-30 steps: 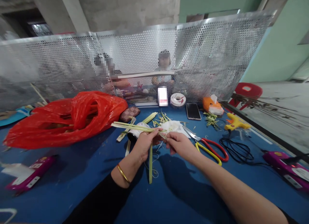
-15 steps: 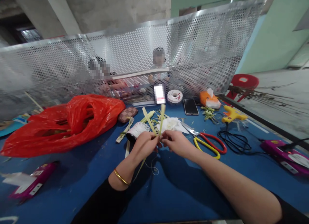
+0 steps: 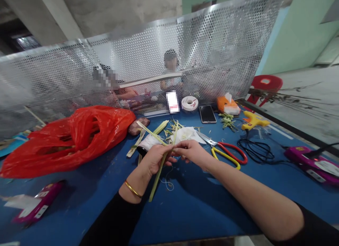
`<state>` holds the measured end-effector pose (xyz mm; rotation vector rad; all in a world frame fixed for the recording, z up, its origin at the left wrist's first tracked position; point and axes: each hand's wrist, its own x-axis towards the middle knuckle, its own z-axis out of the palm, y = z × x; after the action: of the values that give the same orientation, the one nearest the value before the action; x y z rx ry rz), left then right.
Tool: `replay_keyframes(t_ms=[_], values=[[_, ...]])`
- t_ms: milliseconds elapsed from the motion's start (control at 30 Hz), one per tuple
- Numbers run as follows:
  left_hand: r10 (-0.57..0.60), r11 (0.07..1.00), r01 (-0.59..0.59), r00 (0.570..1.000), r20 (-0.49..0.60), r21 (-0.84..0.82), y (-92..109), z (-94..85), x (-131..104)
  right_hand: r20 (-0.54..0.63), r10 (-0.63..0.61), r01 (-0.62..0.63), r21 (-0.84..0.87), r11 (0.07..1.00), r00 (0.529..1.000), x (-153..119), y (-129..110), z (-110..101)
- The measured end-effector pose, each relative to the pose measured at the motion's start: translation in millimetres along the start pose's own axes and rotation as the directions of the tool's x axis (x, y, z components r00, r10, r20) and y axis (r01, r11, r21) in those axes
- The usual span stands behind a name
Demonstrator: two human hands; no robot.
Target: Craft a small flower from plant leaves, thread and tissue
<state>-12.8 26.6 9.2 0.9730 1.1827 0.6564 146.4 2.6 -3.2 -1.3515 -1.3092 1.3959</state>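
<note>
Pale green plant-leaf strips (image 3: 158, 179) cross between my hands above the blue table. My left hand (image 3: 156, 159) pinches them near the crossing; one strip runs down toward me and others point up and away. My right hand (image 3: 188, 150) has its thumb and fingertips closed on the same crossing point, its other fingers curled below. Just behind my left hand lies a spool of white thread (image 3: 150, 141), and a loose curl of thread (image 3: 169, 184) lies on the table under my hands. Large scissors (image 3: 225, 152) with one red and one yellow handle rest right of my right hand.
A red plastic bag (image 3: 69, 143) fills the left, by a checkered pouch (image 3: 139, 126). White tissue (image 3: 186, 133), a ribbon roll (image 3: 189, 103), a dark phone (image 3: 207, 114), and a yellow glue gun (image 3: 254, 121) lie beyond. Purple power strips (image 3: 312, 164) flank both sides. People sit behind a perforated screen (image 3: 148, 55).
One strip now hangs down toward me over my left hand, where it was mostly hidden before. The upper left strip leans further left. The whole view has shifted slightly.
</note>
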Motion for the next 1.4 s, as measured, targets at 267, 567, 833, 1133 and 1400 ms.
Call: replay_keyframes(t_ms=[267, 567, 833, 1133, 1400], values=[[0.024, 0.998, -0.021, 0.998, 0.051, -0.060, 1, 4.8, -4, -0.084, -0.018, 0.020, 0.026, 0.999, 0.996, 2, 2, -2], [0.050, 0.998, -0.047, 0.996, 0.074, -0.048, 5, 3.2, -7, -0.072, 0.000, 0.009, 0.126, 0.992, 0.997, 4, 0, -5], [0.016, 0.995, -0.007, 0.996, 0.091, -0.101, 5, 2.2, -4, -0.003, 0.014, -0.013, 0.257, 0.966, 1.000, 3, 1, -10], [0.056, 0.997, -0.051, 0.994, 0.089, -0.057, 5, 5.6, -5, 0.005, 0.009, -0.010, 0.264, 0.965, 1.000, 4, -1, -10], [0.027, 0.996, -0.021, 0.997, 0.074, -0.089, -1, 8.1, -4, -0.014, -0.042, 0.043, 0.152, 0.987, 0.999, 6, 3, -9]])
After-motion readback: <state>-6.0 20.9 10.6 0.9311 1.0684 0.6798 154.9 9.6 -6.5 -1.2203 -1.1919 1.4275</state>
